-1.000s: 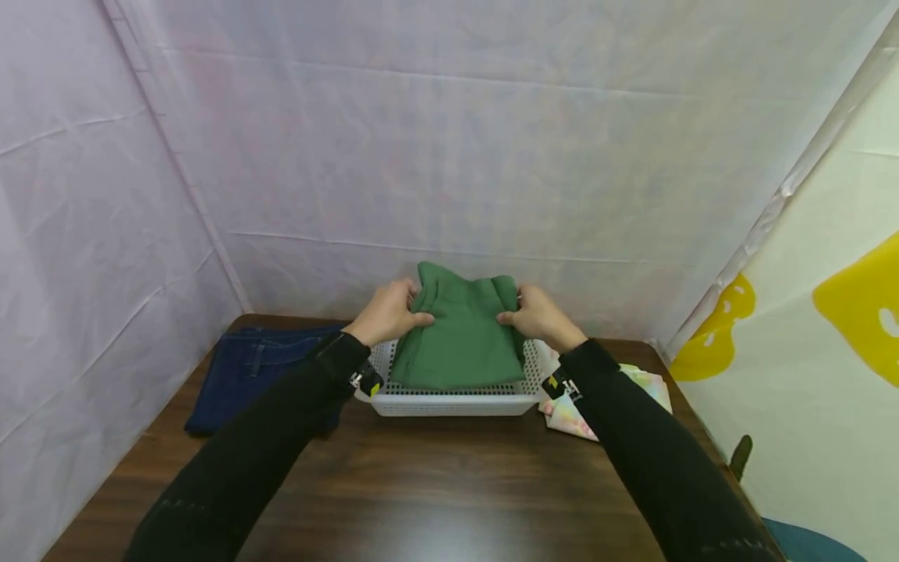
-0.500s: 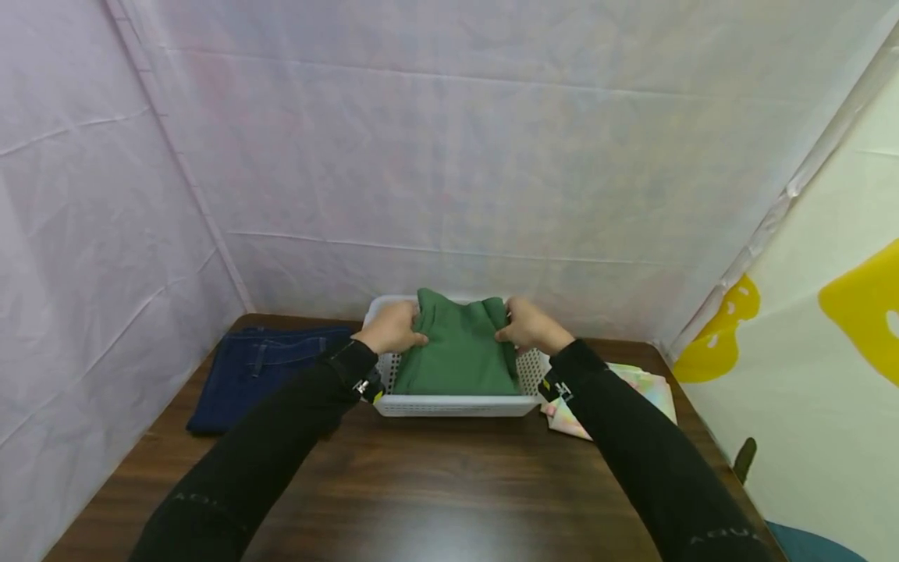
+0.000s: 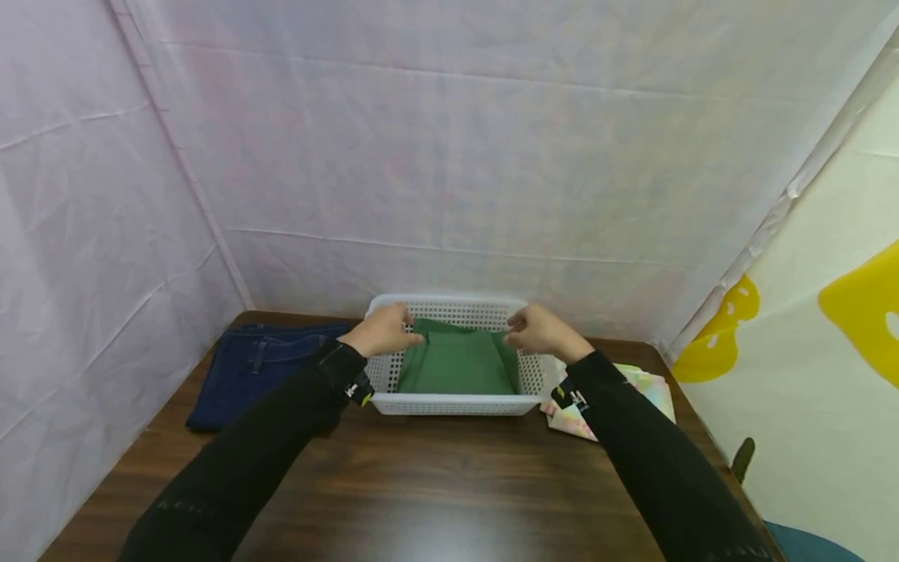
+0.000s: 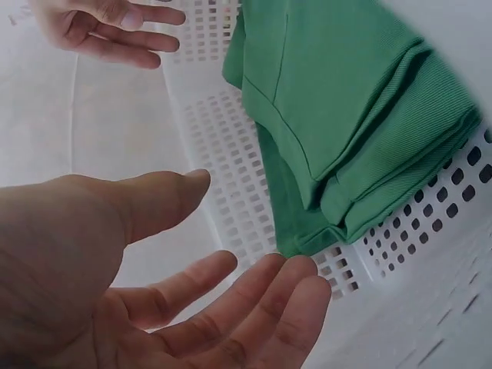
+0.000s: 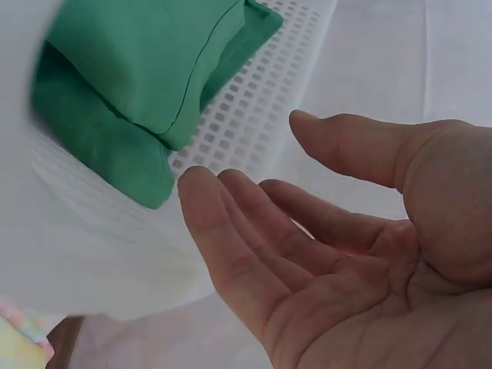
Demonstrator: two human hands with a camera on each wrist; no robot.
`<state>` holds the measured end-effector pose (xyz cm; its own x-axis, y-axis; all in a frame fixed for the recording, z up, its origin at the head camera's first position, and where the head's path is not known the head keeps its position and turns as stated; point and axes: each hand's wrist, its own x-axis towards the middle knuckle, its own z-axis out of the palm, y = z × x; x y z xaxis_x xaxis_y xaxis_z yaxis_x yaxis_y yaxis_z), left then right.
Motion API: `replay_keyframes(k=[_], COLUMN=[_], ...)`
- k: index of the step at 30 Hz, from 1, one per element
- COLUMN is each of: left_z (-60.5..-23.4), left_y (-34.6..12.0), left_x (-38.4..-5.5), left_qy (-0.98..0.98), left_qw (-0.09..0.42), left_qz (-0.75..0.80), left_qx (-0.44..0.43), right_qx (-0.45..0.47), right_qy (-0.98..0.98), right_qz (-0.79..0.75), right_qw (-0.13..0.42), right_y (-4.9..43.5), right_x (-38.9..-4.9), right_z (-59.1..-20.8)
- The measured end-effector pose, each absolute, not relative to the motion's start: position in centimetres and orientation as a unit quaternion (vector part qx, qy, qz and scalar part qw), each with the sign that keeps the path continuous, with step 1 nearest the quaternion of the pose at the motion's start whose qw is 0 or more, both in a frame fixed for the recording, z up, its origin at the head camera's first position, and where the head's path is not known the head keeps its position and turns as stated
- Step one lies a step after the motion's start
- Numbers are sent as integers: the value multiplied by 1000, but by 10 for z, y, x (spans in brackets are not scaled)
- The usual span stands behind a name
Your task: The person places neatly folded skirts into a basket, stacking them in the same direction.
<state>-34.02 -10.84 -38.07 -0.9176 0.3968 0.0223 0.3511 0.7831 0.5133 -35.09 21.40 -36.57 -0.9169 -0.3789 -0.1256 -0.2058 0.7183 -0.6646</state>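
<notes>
Folded green cloth (image 3: 463, 363), a garment with visible seams, lies inside a white perforated plastic basket (image 3: 449, 404). My left hand (image 3: 386, 329) hovers over the basket's left side, thumb and fingers apart, with nothing in it. Over the right side, my right hand (image 3: 544, 332) is likewise free of the cloth, its fingers spread from the thumb. In the left wrist view the green garment (image 4: 330, 100) lies beyond the left fingertips. The right wrist view has the garment (image 5: 146, 69) just past the right fingertips.
Folded dark blue jeans (image 3: 260, 363) lie left of the basket on the brown wooden table (image 3: 435, 476). Right of it is a folded pastel patterned cloth (image 3: 649, 386), partly behind the right sleeve. A white fabric wall (image 3: 449, 172) rises behind the table.
The green garment has gone down into the basket and lies flatter. Both hands have let go of it and stand slightly apart from its sides.
</notes>
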Motion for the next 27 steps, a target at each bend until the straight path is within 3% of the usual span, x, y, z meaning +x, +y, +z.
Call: replay_keyframes(k=[14, 27], left_z=[-384, -397], left_y=[-112, -110], left_x=[-298, -256], left_qy=[942, 932], left_qw=[-10, -84], left_qz=[229, 217], left_qx=[245, 278], right_qx=[-206, -133], right_qy=[931, 939], right_qz=[-296, -307], right_qw=[-45, -81], right_y=[251, 301], right_x=[-314, -291], right_z=[-381, -416])
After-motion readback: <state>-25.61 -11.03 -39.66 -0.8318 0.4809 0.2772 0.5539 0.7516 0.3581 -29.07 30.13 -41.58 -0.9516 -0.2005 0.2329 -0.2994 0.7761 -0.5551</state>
